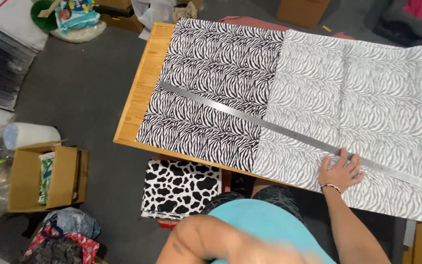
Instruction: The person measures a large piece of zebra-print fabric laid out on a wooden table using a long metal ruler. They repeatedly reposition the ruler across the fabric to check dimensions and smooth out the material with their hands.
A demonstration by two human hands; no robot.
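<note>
Right hand (pixel 340 171): I press it flat, fingers spread, on the long metal ruler (pixel 289 133), gripping nothing.
Left hand: only my blurred arm shows (hand out of view, so its grip goes unreported).
Ruler: lies slantwise across the zebra-print fabric (pixel 279 93).
Fabric: spread on the wooden table (pixel 140 88), dark half left, pale half right.
Doing it well: I judge steady downward pressure keeps the ruler from sliding.
Nearby: cow-print fabric (pixel 180 188) below the table edge.

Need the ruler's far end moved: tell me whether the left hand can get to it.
Probably yes: the ruler lies bare on the fabric with nothing across it, though the left hand itself is out of view.
</note>
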